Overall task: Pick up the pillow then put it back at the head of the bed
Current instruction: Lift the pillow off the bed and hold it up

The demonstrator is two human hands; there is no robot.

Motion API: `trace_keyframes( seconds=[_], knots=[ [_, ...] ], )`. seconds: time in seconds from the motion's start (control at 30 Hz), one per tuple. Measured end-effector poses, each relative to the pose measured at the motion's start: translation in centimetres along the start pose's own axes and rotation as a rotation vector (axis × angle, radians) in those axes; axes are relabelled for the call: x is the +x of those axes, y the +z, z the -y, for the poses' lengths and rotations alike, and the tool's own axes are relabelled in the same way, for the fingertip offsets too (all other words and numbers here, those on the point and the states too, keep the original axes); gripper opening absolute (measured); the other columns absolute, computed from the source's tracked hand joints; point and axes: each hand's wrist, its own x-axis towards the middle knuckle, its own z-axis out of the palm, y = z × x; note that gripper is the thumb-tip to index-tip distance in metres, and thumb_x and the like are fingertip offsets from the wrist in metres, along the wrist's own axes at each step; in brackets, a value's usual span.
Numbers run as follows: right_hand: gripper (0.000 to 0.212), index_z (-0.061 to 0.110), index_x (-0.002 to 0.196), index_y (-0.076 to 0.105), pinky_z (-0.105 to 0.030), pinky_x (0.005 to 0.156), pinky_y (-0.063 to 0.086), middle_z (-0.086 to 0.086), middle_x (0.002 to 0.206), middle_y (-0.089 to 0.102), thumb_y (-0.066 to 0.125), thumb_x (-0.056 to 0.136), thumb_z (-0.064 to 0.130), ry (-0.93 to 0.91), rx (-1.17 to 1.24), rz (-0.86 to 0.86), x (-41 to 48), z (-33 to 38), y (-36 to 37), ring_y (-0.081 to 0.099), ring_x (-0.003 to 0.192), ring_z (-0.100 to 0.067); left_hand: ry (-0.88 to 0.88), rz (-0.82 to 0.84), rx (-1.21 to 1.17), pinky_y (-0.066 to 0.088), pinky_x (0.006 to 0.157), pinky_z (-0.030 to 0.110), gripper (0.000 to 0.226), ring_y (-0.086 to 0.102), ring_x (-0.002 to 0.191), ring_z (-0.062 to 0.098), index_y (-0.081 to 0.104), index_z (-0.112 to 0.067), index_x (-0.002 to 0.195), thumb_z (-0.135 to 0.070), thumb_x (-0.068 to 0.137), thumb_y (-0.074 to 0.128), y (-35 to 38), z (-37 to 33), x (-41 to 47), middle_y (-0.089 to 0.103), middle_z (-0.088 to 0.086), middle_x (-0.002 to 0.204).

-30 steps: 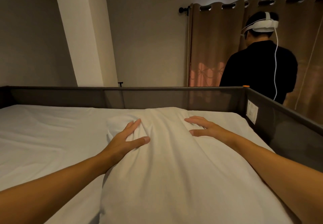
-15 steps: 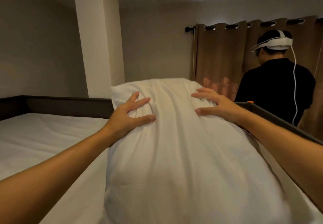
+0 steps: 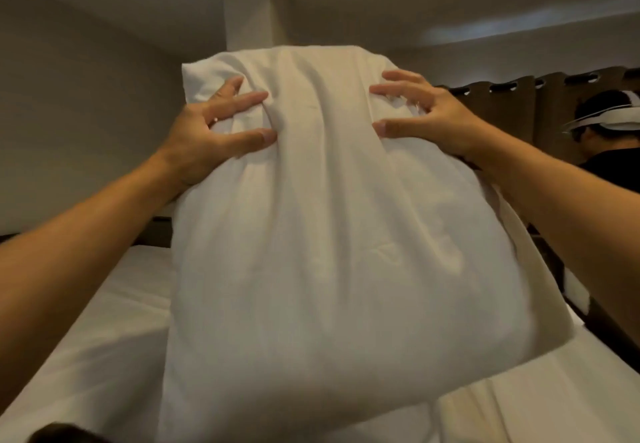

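A large white pillow (image 3: 329, 252) hangs upright in front of me, filling the middle of the view, lifted off the bed (image 3: 104, 356). My left hand (image 3: 211, 131) grips its upper left part, fingers dug into the fabric. My right hand (image 3: 426, 113) grips the upper right part in the same way. The pillow's lower end is blurred and hangs over the white sheet. The head of the bed behind the pillow is hidden.
A dark bed frame rail (image 3: 606, 332) runs along the right side. A person in a black shirt with a white headset (image 3: 609, 131) stands at the right by brown curtains (image 3: 540, 103). A white pillar (image 3: 249, 27) rises behind the pillow.
Both hands have raised the pillow from lying flat on the bed to hanging high in front of me. The view has tilted upward.
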Motion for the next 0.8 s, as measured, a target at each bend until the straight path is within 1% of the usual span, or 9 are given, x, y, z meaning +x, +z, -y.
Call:
trace_keyframes(
  seconds=[0.07, 0.17, 0.33, 0.4, 0.5, 0.53, 0.6, 0.67, 0.8],
  knots=[
    [0.062, 0.038, 0.126, 0.059, -0.025, 0.099, 0.031, 0.012, 0.149, 0.033, 0.078, 0.068, 0.046, -0.048, 0.049, -0.010, 1.6, 2.3, 1.4, 0.035, 0.132, -0.009, 0.009, -0.026, 0.046, 0.032, 0.105, 0.007, 0.058, 0.033, 0.138, -0.008, 0.066, -0.045, 0.113, -0.045, 0.057, 0.081, -3.6, -1.2, -0.1, 0.035, -0.011, 0.155],
    [0.063, 0.037, 0.125, 0.061, -0.015, 0.093, 0.033, 0.013, 0.147, 0.036, 0.078, 0.064, 0.047, -0.110, 0.132, -0.017, 3.6, 5.3, 3.9, 0.038, 0.129, -0.006, 0.009, -0.058, 0.149, 0.034, 0.100, 0.004, 0.055, 0.034, 0.137, -0.009, 0.065, -0.040, 0.119, -0.037, 0.066, 0.082, -8.8, -3.1, -1.2, 0.036, -0.011, 0.156],
    [0.063, 0.036, 0.123, 0.063, -0.018, 0.096, 0.036, 0.015, 0.146, 0.038, 0.081, 0.064, 0.046, -0.206, 0.311, 0.045, 5.8, 10.2, 9.2, 0.043, 0.128, -0.005, -0.045, -0.168, 0.352, 0.035, 0.098, 0.012, 0.049, 0.038, 0.135, -0.006, 0.065, -0.040, 0.123, -0.033, 0.076, 0.078, -16.2, -7.0, -5.6, 0.039, -0.018, 0.153],
    [0.061, 0.036, 0.122, 0.064, -0.014, 0.094, 0.034, 0.015, 0.145, 0.039, 0.081, 0.064, 0.045, -0.246, 0.385, 0.081, 6.4, 12.2, 11.4, 0.043, 0.127, -0.003, -0.101, -0.201, 0.414, 0.035, 0.101, 0.015, 0.051, 0.039, 0.135, -0.006, 0.066, -0.042, 0.121, -0.039, 0.072, 0.079, -18.6, -8.6, -7.8, 0.040, -0.019, 0.152],
    [0.061, 0.035, 0.123, 0.063, -0.017, 0.097, 0.030, 0.013, 0.146, 0.039, 0.080, 0.066, 0.044, -0.288, 0.473, 0.157, 6.6, 14.8, 15.3, 0.042, 0.127, -0.004, -0.206, -0.223, 0.517, 0.034, 0.103, 0.019, 0.061, 0.039, 0.134, -0.010, 0.066, -0.045, 0.120, -0.051, 0.061, 0.077, -21.4, -11.1, -11.8, 0.040, -0.020, 0.152],
    [0.061, 0.034, 0.124, 0.063, -0.019, 0.099, 0.030, 0.013, 0.146, 0.038, 0.080, 0.066, 0.045, -0.304, 0.493, 0.193, 6.6, 15.7, 16.7, 0.041, 0.128, -0.005, -0.236, -0.240, 0.545, 0.034, 0.104, 0.020, 0.059, 0.039, 0.134, -0.010, 0.066, -0.045, 0.120, -0.049, 0.063, 0.078, -22.1, -12.0, -13.3, 0.040, -0.019, 0.152],
    [0.063, 0.034, 0.124, 0.062, -0.021, 0.102, 0.028, 0.011, 0.147, 0.038, 0.080, 0.065, 0.045, -0.333, 0.539, 0.258, 6.2, 17.7, 19.7, 0.040, 0.129, -0.005, -0.294, -0.283, 0.602, 0.034, 0.106, 0.023, 0.052, 0.039, 0.134, -0.007, 0.063, -0.039, 0.125, -0.034, 0.075, 0.078, -23.3, -13.5, -16.3, 0.039, -0.017, 0.153],
    [0.062, 0.032, 0.125, 0.062, -0.021, 0.103, 0.026, 0.008, 0.148, 0.037, 0.081, 0.066, 0.042, -0.355, 0.585, 0.322, 5.5, 19.6, 22.5, 0.039, 0.131, -0.005, -0.362, -0.327, 0.665, 0.033, 0.104, 0.023, 0.051, 0.038, 0.133, -0.003, 0.060, -0.035, 0.129, -0.022, 0.082, 0.073, -24.4, -14.9, -19.3, 0.038, -0.015, 0.153],
    [0.062, 0.032, 0.128, 0.059, -0.022, 0.102, 0.026, 0.007, 0.150, 0.035, 0.078, 0.070, 0.042, -0.385, 0.678, 0.468, 3.1, 23.2, 28.3, 0.037, 0.132, -0.007, -0.511, -0.373, 0.736, 0.031, 0.101, 0.025, 0.049, 0.039, 0.132, 0.001, 0.061, -0.036, 0.127, -0.022, 0.082, 0.072, -26.7, -17.0, -25.0, 0.041, -0.014, 0.152]
  ],
)
